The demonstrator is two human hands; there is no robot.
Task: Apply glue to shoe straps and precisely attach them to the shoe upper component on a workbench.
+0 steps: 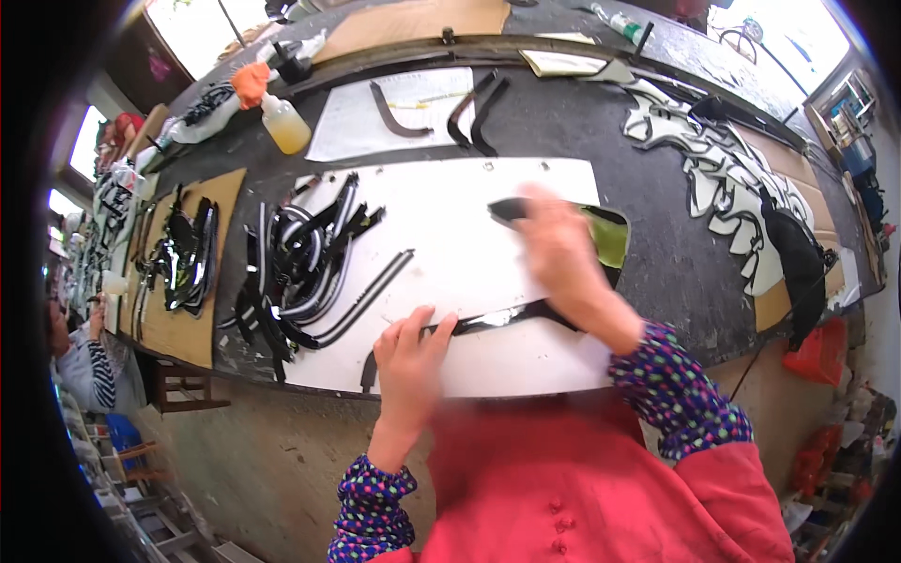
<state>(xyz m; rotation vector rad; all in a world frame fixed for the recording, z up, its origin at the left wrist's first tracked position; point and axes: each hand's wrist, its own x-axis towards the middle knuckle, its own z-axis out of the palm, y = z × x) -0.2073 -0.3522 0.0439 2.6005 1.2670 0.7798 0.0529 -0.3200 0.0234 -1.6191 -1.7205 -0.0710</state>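
My left hand (411, 364) lies at the near edge of a white board (450, 211), fingers stretched out and pressing on the left end of a glossy black curved strip (502, 319). A dark end (368, 373) shows beside that hand; whether it belongs to the same strip is hidden. Blurred by motion, my right hand (561, 253) is over the board's right part. A dark flat piece (508, 209) shows at its fingers, but the grip cannot be made out. Beside it lies a shiny black piece with an olive-green reflection (610, 239), partly covered by the hand.
Black strips (305, 253) are heaped on the board's left, more on cardboard (225, 202). Behind are a paper sheet (343, 117) with curved pieces and a bottle of yellowish liquid (285, 125). White-and-black pieces (727, 178) spread at right. Another person (89, 361) is far left.
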